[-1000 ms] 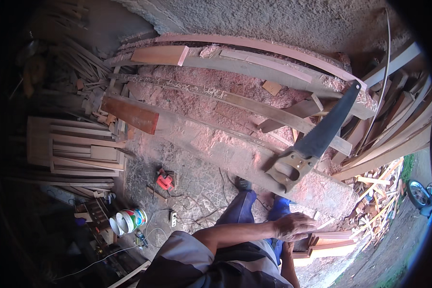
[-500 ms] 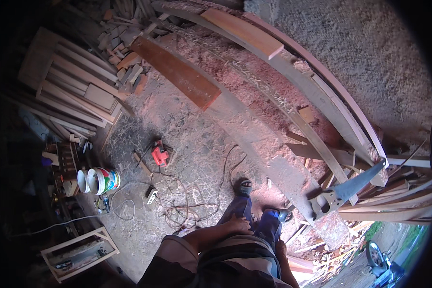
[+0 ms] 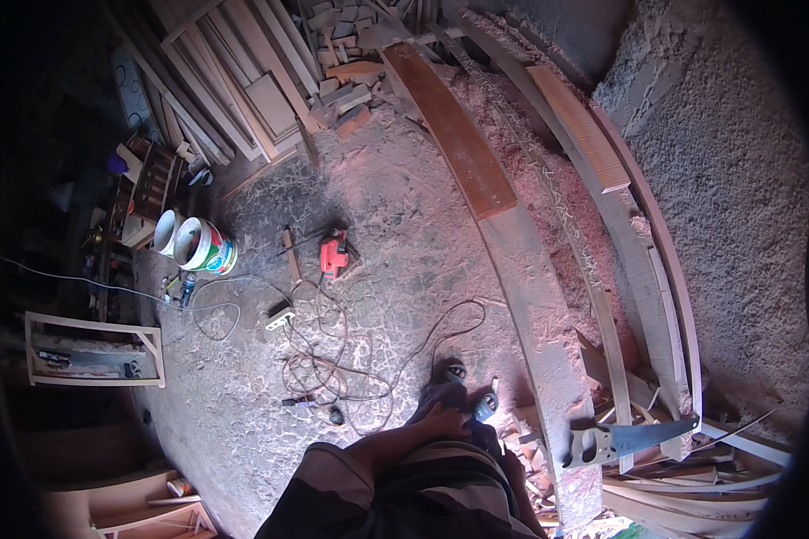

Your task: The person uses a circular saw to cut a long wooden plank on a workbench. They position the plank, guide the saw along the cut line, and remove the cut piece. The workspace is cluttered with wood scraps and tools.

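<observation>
My left hand (image 3: 446,422) lies against the front of my dark trousers, fingers stretched out and holding nothing. My right forearm hangs at my right side in shadow; its hand and fingers cannot be made out. To my right, a handsaw (image 3: 625,442) with a pale handle lies across the end of a long dusty workbench plank (image 3: 537,310), its blade reaching over the boards beside it. A reddish-brown board (image 3: 454,135) rests farther along that plank. Neither hand touches the saw or the boards.
A red power tool (image 3: 334,254) stands on the cracked floor, near a power strip (image 3: 280,319) and tangled cords (image 3: 333,377). White buckets (image 3: 202,245) and a wooden frame (image 3: 94,382) are at left. Stacked timber (image 3: 243,81) leans at the back; scrap strips (image 3: 692,494) lie at right.
My view has turned to the right, so the saw and boards sit at a different angle. My left hand stays on my trousers. My right hand, visible before, has become lost in shadow.
</observation>
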A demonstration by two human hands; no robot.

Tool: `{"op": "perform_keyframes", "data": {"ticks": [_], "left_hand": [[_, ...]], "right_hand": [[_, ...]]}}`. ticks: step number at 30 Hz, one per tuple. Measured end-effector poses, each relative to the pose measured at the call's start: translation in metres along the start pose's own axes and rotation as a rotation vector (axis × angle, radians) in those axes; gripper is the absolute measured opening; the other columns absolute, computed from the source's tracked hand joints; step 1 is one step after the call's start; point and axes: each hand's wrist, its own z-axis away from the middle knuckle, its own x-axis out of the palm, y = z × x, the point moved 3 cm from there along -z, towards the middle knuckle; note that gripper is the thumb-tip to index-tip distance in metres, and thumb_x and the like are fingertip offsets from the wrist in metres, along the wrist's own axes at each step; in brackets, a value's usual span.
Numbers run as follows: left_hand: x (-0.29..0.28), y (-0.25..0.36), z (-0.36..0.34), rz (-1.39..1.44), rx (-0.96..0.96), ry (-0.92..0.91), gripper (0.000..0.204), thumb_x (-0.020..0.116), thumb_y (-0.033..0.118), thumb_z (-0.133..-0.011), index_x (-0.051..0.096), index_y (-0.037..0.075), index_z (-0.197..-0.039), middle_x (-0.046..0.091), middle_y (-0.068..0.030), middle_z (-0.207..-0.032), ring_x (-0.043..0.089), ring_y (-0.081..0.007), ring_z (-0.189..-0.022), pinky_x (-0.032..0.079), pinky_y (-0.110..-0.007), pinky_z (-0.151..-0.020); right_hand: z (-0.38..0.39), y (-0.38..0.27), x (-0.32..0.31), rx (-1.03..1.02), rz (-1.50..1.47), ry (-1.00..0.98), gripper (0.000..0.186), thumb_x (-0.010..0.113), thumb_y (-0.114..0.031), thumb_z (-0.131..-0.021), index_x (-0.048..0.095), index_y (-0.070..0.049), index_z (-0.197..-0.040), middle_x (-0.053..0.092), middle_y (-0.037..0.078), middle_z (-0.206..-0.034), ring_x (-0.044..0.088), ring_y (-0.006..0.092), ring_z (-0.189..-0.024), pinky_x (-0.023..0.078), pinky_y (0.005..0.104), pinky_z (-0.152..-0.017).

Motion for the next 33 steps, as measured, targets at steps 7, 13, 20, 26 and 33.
{"op": "perform_keyframes", "data": {"ticks": [7,13,20,26,33], "left_hand": [[-0.068,-0.032,0.018,0.225,-0.115,0.313,0.078,0.043,0.069,-0.097,0.052,0.008,-0.145,0.063,-0.0226,-0.134,0.052,-0.0364,-0.136,0.015,-0.071,-0.117],[-0.117,-0.119,0.01,0.294,-0.199,0.331,0.075,0.048,0.062,-0.096,0.046,0.009,-0.15,0.07,-0.0251,-0.118,0.064,-0.0365,-0.12,0.024,-0.064,-0.117],[-0.224,-0.236,0.031,0.812,-0.279,0.619,0.066,0.057,0.047,-0.097,0.045,0.01,-0.151,0.068,-0.0258,-0.123,0.065,-0.045,-0.114,0.049,-0.055,-0.101],[-0.271,-0.287,0.044,0.87,-0.306,0.492,0.057,0.057,0.043,-0.095,0.056,0.008,-0.141,0.065,-0.0271,-0.127,0.061,-0.0441,-0.121,0.046,-0.054,-0.105],[-0.331,-0.341,0.045,0.83,-0.26,0.762,0.042,0.053,0.036,-0.098,0.067,0.005,-0.121,0.065,-0.0249,-0.127,0.061,-0.0415,-0.12,0.049,-0.051,-0.101]], "right_hand": [[-0.058,-0.042,-0.031,-0.151,0.236,-0.08,0.047,0.048,-0.04,-0.097,0.062,-0.01,-0.13,0.069,0.023,-0.119,0.066,0.0435,-0.112,0.052,0.0535,-0.095],[-0.122,-0.137,-0.042,-0.271,0.433,-0.145,0.043,0.048,-0.038,-0.1,0.061,-0.01,-0.129,0.07,0.024,-0.116,0.066,0.043,-0.111,0.052,0.0535,-0.094],[-0.151,-0.361,-0.031,-0.087,0.699,-0.238,0.037,0.049,-0.035,-0.1,0.062,-0.01,-0.123,0.07,0.024,-0.112,0.067,0.0418,-0.109,0.053,0.0544,-0.092],[-0.169,-0.519,-0.051,-0.224,0.329,-0.032,0.029,0.053,-0.023,-0.098,0.067,-0.005,-0.116,0.071,0.025,-0.104,0.069,0.0413,-0.104,0.053,0.0501,-0.084],[-0.2,-0.668,-0.065,-0.678,0.448,0.058,0.031,0.057,-0.019,-0.099,0.068,-0.004,-0.123,0.073,0.02,-0.112,0.072,0.0366,-0.099,0.057,0.0436,-0.083]]}}
